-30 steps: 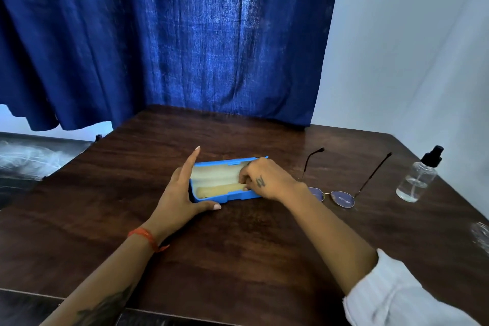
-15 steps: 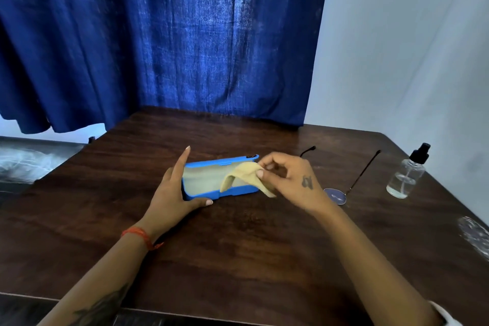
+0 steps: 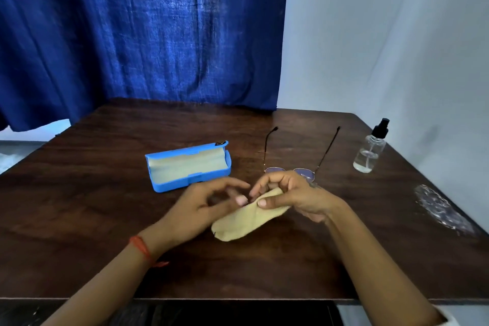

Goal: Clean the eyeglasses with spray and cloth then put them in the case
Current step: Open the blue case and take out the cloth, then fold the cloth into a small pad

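My right hand [image 3: 293, 193] pinches a pale yellow cloth [image 3: 246, 222] between thumb and fingers, just above the table in front of me. The cloth hangs down toward me. My left hand [image 3: 201, 206] is beside it with loosely curled, blurred fingers, its thumb tip at the cloth's upper edge. The blue case [image 3: 185, 182] lies open behind my left hand, showing its cream lining. The eyeglasses [image 3: 328, 148] lie on the table behind my right hand with temples spread away from me; my fingers hide part of the lenses. The clear spray bottle [image 3: 369, 152] stands at the right.
Everything sits on a dark wooden table [image 3: 105, 219]. A blue curtain [image 3: 145, 34] hangs behind it and a white wall is to the right. A shiny wet-looking patch [image 3: 439, 209] lies near the table's right edge.
My right hand has drawn the cloth out of the case and toward me. My left hand has let go of the case and moved over to the cloth.
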Demonstrator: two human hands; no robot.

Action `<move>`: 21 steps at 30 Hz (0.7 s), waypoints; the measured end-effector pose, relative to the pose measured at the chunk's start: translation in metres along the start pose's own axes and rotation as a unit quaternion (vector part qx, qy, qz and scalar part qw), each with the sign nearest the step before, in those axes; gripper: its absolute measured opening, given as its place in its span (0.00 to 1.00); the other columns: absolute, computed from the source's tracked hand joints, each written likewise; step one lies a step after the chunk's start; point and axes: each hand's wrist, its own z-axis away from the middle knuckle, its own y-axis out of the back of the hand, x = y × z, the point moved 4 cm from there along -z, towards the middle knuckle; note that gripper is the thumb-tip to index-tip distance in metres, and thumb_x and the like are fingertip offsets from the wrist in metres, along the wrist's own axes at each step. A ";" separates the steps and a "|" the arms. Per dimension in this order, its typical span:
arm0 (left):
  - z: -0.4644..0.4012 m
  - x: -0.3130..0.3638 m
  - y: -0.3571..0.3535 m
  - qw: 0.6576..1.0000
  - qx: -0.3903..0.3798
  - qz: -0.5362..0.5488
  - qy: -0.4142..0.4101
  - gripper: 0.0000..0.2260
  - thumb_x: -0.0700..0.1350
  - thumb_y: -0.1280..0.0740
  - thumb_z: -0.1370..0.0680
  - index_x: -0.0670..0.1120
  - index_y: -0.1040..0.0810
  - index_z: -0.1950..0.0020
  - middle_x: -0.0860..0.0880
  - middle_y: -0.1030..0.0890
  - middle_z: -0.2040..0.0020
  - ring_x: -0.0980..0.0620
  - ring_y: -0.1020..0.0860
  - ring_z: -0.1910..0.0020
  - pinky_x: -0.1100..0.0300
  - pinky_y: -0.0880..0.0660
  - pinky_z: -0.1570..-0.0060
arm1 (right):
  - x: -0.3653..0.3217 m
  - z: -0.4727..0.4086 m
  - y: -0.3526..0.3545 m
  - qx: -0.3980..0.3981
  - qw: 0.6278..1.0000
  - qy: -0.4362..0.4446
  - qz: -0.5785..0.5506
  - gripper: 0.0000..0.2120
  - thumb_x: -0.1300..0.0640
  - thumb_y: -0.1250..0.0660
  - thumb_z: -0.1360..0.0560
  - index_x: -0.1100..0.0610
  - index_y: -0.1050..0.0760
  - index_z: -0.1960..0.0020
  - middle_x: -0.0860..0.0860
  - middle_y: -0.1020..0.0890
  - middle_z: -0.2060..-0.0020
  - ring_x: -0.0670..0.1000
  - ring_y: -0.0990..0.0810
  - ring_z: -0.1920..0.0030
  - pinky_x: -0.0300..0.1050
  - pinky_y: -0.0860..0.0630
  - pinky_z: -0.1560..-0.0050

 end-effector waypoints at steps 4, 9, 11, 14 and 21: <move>-0.023 -0.015 -0.018 0.988 -0.107 0.014 0.112 0.16 0.44 0.25 0.32 0.52 0.22 0.46 0.52 0.20 0.62 0.58 0.23 0.61 0.66 0.27 0.59 | 0.011 0.000 0.013 0.094 0.994 -0.025 0.056 0.09 0.62 0.24 0.36 0.55 0.20 0.59 0.54 0.21 0.60 0.48 0.24 0.58 0.38 0.28 0.58; -0.027 -0.028 -0.016 0.980 -0.054 0.102 0.164 0.10 0.39 0.28 0.29 0.46 0.21 0.49 0.43 0.19 0.54 0.47 0.18 0.57 0.58 0.21 0.57 | 0.027 0.002 0.024 0.188 0.979 -0.074 0.015 0.18 0.70 0.25 0.37 0.54 0.21 0.51 0.51 0.18 0.58 0.47 0.19 0.56 0.37 0.23 0.53; -0.025 -0.027 -0.017 0.964 -0.033 0.186 0.186 0.11 0.35 0.31 0.28 0.41 0.25 0.47 0.39 0.21 0.52 0.42 0.17 0.59 0.55 0.20 0.64 | 0.030 0.002 0.026 0.199 0.975 -0.094 0.007 0.19 0.70 0.26 0.36 0.55 0.22 0.48 0.54 0.17 0.58 0.48 0.19 0.57 0.36 0.22 0.55; -0.022 -0.022 -0.017 0.937 -0.058 0.282 0.199 0.12 0.33 0.34 0.28 0.40 0.29 0.46 0.38 0.21 0.53 0.39 0.17 0.58 0.54 0.20 0.67 | 0.026 0.003 0.028 0.219 0.972 -0.073 -0.047 0.16 0.68 0.27 0.33 0.57 0.21 0.47 0.57 0.17 0.58 0.49 0.18 0.57 0.36 0.21 0.60; -0.024 -0.028 -0.011 0.994 -0.005 -0.003 0.108 0.11 0.47 0.26 0.33 0.50 0.20 0.52 0.51 0.16 0.59 0.57 0.19 0.61 0.67 0.24 0.65 | 0.022 -0.003 0.024 0.270 0.962 -0.021 0.027 0.10 0.69 0.27 0.33 0.61 0.22 0.54 0.58 0.19 0.61 0.49 0.19 0.64 0.33 0.23 0.68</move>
